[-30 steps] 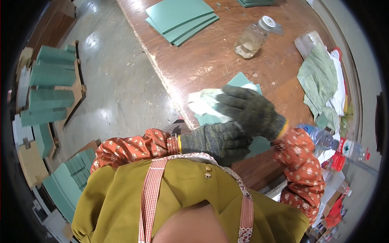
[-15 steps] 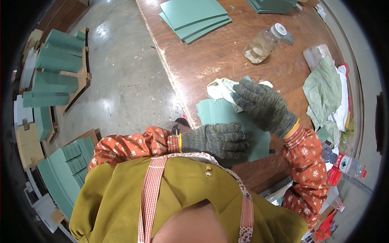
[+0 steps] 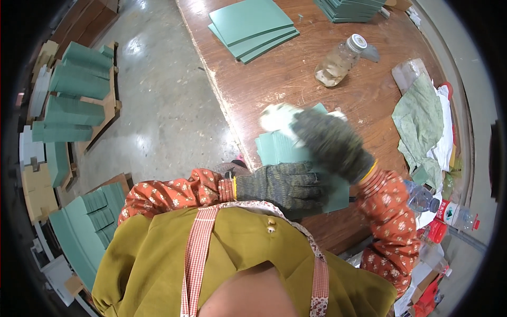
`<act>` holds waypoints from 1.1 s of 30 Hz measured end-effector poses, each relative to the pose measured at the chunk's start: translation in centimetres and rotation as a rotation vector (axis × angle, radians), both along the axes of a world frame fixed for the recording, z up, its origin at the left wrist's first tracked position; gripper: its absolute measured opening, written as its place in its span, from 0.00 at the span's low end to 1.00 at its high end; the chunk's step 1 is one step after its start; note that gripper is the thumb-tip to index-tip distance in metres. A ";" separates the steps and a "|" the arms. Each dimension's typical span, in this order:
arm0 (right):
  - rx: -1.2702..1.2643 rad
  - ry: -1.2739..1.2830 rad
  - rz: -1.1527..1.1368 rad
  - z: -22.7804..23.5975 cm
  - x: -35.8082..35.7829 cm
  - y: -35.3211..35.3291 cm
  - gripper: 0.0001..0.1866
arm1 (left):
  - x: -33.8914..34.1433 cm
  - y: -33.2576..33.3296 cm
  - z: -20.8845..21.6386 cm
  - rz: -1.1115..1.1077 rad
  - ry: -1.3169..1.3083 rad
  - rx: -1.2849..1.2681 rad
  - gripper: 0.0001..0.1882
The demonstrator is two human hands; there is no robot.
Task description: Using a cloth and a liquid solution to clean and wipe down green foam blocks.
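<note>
A green panel [image 3: 274, 147] with a finely ribbed part lies at the table's near left edge. My left hand [image 3: 280, 185], in a dark grey knit glove, rests flat on its near side with fingers stretched out. Above the panel, my gloved right hand [image 3: 332, 140] is closed on a white cloth [image 3: 279, 117] that sticks out past its fingers to the left. Both hand and cloth are smeared by motion. The right hand hides much of the panel's middle.
Beyond the hands on the brown table [image 3: 253, 84] stand a lidded glass jar [image 3: 337, 63] and some stacked green sheets [image 3: 251, 24]. Crumpled greenish cloth [image 3: 420, 119] and plastic bottles [image 3: 421, 198] lie at the right. More green panels [image 3: 79, 79] stand on pallets at the left.
My right hand has moved a little to the left with the white cloth. My left hand stays flat on the green panel.
</note>
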State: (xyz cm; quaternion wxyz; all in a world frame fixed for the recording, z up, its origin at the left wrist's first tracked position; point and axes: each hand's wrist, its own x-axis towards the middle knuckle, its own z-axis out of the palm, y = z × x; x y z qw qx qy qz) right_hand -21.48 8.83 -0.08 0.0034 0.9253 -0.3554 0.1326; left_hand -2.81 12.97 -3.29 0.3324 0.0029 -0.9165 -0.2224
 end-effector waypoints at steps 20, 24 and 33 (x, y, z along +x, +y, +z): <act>0.129 0.050 0.128 2.5 5.9 2.5 0.20 | 1.1 0.6 0.8 -0.003 -0.219 0.003 0.19; 0.276 0.279 -0.037 3.0 7.3 -0.8 0.21 | 0.5 0.6 0.8 -0.057 -0.244 0.027 0.21; -0.097 -0.079 -0.462 -1.1 0.7 4.1 0.20 | 0.8 0.9 -2.2 0.003 -0.501 -0.309 0.23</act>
